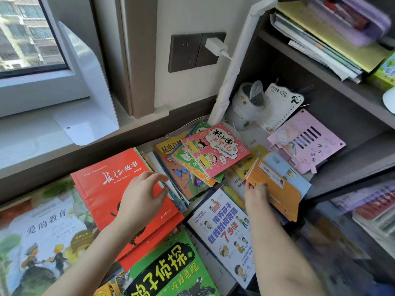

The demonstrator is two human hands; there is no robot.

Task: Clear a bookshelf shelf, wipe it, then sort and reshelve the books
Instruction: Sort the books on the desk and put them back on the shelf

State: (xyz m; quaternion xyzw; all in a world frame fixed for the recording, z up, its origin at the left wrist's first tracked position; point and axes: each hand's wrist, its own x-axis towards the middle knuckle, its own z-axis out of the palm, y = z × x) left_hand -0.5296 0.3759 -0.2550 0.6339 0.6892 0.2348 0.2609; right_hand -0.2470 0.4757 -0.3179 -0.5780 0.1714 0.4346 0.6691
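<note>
Books lie spread over a desk beside a dark bookshelf [342, 86]. My left hand [142, 199] rests on a red book [111, 189], its fingers curled at the book's right edge. My right hand [256, 193] grips an orange book [277, 189] together with a blue one under it, lifted at the mouth of the lower shelf. A pink comic book [215, 150] tops a small stack in the middle. A white and blue book [228, 233] lies flat below my right hand. A green book [171, 270] lies at the front.
A pink card folder [305, 142], a white cup [249, 103] and a notepad [280, 105] sit in the lower shelf. The upper shelf holds stacked papers [333, 39]. A white lamp arm [235, 60] leans up the wall by a socket with a charger [215, 47]. A window [27, 33] is at left.
</note>
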